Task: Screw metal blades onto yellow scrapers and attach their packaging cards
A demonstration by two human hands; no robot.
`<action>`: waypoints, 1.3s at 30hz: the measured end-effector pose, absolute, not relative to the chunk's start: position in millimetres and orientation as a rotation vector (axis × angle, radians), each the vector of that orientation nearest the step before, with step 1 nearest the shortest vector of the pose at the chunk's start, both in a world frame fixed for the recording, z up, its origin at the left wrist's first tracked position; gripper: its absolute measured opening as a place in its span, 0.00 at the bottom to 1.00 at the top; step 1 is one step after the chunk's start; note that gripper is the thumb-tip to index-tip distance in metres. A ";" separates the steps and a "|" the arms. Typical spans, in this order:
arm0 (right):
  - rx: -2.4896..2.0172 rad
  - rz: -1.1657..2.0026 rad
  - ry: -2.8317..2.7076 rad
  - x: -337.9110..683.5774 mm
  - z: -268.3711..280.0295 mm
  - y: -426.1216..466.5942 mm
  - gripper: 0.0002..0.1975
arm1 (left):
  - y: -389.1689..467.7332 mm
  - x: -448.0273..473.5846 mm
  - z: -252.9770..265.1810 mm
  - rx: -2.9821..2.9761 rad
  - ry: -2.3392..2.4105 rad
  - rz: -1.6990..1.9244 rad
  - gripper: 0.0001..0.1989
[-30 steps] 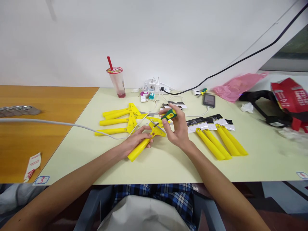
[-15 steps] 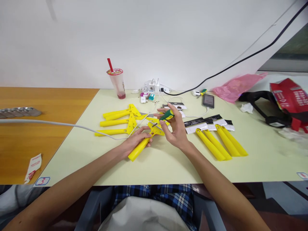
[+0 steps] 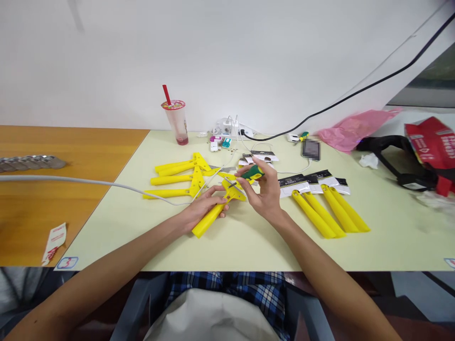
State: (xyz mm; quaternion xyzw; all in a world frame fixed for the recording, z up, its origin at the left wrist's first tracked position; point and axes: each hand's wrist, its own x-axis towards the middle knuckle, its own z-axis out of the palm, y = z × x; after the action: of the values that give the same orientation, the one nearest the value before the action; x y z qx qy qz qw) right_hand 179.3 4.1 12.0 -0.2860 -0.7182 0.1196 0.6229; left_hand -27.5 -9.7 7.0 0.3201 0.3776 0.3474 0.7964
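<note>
My left hand (image 3: pixel 204 210) is closed round a yellow plastic handle (image 3: pixel 209 220) with a wider, holed head, tilted up and away from me. In my right hand (image 3: pixel 265 189) is a green-and-yellow screwdriver (image 3: pixel 253 173), held between thumb and fingers. Its thin shaft points left and down at the handle's head; whether the tip sits in a screw cannot be made out. Behind my left hand lie several more yellow handles (image 3: pixel 174 180). A grey blade (image 3: pixel 227 169) shows beside their heads, partly covered by a white cable.
At right lie several yellow handles (image 3: pixel 314 215) with black-and-white sleeves (image 3: pixel 293 183). A drink cup (image 3: pixel 177 123), power strip (image 3: pixel 227 125) and phone (image 3: pixel 311 149) stand or lie along the back. A white cable (image 3: pixel 106 182) crosses at left. Pink plastic bag (image 3: pixel 355 130) and black straps (image 3: pixel 387 156) are far right.
The screwdriver has tipped to a flatter angle, and my right hand has shifted slightly right. My left hand keeps its hold on the yellow handle. The whole view has shifted a little.
</note>
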 end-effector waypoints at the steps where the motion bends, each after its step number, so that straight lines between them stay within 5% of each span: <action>1: -0.662 0.220 -1.644 179.6 12.0 4.6 0.30 | -9.5 -27.5 6.1 0.687 0.812 0.741 0.28; 9: -0.650 0.434 -1.630 180.4 14.0 5.8 0.29 | -5.7 -28.2 2.6 0.673 0.815 0.760 0.26; 14: -0.713 0.244 -1.638 181.5 10.4 8.1 0.28 | -6.3 -28.8 5.0 0.683 0.814 0.754 0.27; 20: -0.630 0.461 -1.654 178.6 13.5 4.3 0.33 | -7.2 -28.9 6.0 0.675 0.820 0.766 0.29; 39: -0.710 0.385 -1.632 178.6 11.9 3.5 0.34 | -11.0 -29.1 4.0 0.703 0.793 0.732 0.28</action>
State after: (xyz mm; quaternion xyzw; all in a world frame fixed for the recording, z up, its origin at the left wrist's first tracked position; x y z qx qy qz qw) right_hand 178.6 3.5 11.9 -0.3080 -0.7077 0.1671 0.6135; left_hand -29.1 -11.0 4.0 0.3277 0.3694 0.3414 0.7997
